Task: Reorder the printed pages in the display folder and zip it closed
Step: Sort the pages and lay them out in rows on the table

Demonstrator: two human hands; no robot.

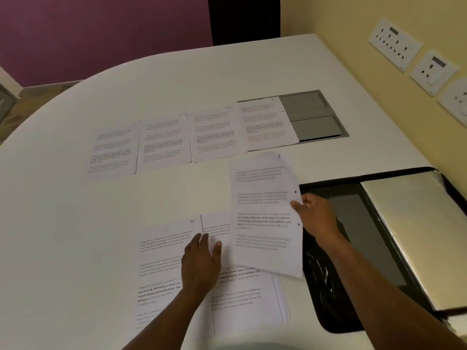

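Observation:
My right hand (pixel 314 217) pinches the right edge of a printed page (pixel 265 213) and holds it lifted over the table. My left hand (pixel 201 263) rests flat, fingers straight, on the seam between a page marked 10 (pixel 161 256) and a small stack of pages (pixel 242 299) near the front edge. Several printed pages (pixel 189 140) lie side by side in a row farther back. The black display folder (pixel 374 248) lies open at the right, its clear sleeves (pixel 414 228) shining.
The white table (pixel 75 236) curves away on the left. A grey recessed cable hatch (pixel 313 117) sits at the back right, partly under the last page of the row. Wall sockets (pixel 394 44) line the yellow wall on the right.

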